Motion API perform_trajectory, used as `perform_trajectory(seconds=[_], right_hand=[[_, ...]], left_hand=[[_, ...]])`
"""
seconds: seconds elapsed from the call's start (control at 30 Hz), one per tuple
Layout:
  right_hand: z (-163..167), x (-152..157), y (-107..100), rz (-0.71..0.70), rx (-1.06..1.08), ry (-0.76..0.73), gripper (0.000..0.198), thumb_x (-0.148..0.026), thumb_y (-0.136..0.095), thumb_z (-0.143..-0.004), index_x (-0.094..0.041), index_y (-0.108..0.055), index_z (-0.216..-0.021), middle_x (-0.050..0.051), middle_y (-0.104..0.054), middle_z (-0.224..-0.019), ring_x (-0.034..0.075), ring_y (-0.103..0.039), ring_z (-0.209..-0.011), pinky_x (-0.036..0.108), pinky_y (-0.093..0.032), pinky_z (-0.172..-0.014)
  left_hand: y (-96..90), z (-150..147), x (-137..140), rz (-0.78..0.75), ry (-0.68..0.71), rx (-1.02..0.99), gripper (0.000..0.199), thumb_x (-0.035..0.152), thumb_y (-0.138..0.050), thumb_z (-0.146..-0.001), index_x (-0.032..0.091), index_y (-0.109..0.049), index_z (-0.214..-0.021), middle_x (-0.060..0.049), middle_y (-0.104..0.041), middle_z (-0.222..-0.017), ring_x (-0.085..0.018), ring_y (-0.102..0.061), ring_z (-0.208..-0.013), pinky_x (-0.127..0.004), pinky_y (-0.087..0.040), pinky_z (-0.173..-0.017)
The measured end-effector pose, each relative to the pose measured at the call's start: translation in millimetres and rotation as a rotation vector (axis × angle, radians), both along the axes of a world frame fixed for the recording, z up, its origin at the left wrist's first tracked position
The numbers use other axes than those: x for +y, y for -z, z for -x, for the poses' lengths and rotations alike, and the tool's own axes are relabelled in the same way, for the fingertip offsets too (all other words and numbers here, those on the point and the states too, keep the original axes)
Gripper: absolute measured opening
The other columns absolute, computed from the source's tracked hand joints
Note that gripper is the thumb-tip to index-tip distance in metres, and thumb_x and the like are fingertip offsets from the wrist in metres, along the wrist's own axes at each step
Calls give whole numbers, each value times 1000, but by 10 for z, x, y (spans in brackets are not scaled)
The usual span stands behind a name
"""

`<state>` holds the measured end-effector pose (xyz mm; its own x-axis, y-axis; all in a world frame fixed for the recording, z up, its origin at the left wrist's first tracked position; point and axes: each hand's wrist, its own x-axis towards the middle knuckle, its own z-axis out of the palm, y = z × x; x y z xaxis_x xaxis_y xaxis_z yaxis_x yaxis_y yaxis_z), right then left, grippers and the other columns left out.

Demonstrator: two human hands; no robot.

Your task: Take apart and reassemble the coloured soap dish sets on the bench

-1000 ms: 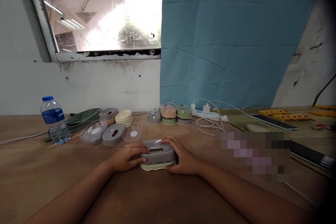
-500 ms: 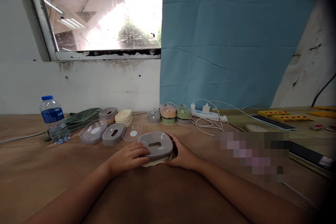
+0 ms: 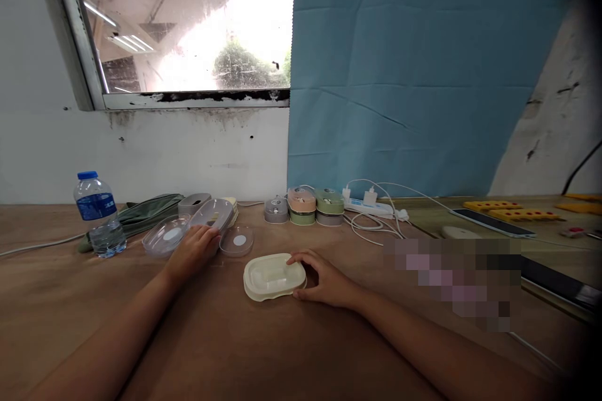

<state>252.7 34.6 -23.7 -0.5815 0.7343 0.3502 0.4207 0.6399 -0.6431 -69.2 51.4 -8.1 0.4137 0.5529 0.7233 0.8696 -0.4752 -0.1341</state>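
My left hand point(image 3: 195, 249) is closed on the near edge of a grey oval plastic tray with a slot point(image 3: 217, 212), which is tilted above the group of parts at the back left. The grey slotted tray that stood there is mostly hidden behind it. In front of me a cream oval plastic piece point(image 3: 270, 276) lies on the table. My right hand point(image 3: 324, 279) grips its right end, thumb at the near side and fingers on top. A clear lid with a white round label point(image 3: 236, 241) lies right of my left hand; another clear lid point(image 3: 164, 235) is to its left.
A water bottle point(image 3: 100, 216) and a green pouch point(image 3: 148, 212) stand at the left. Stacked pink, green and grey boxes point(image 3: 301, 205) sit by the wall, near a white power strip point(image 3: 371, 205) with loose cables. Yellow strips point(image 3: 524, 214) and phones lie at the right.
My left hand has lifted the grey slotted tray off the cream piece and carried it to the back left. My right hand has stayed at the cream piece, which is now uncovered.
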Motion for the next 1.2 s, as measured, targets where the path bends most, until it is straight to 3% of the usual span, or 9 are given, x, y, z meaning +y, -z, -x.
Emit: perform_trajectory(seconds=[0.37, 1.2], right_hand=[[6, -10, -26, 12, -10, 3, 46, -29, -70, -59, -22, -54, -101, 8, -45, -115, 24, -45, -108, 40, -35, -94], [4, -6, -26, 13, -29, 2, 44, -30, -69, -61, -22, -54, -101, 7, -45, -115, 24, -44, -109, 39, -35, -94]], left_hand=[[68, 108, 95, 93, -47, -49, 17, 28, -37, -86, 17, -47, -93, -7, -56, -88, -20, -52, -84, -33, -42, -76], [104, 187, 142, 113, -56, -50, 22, 31, -38, -83, 16, -46, -97, -9, -59, -87, -21, -56, -84, -34, -45, -74]])
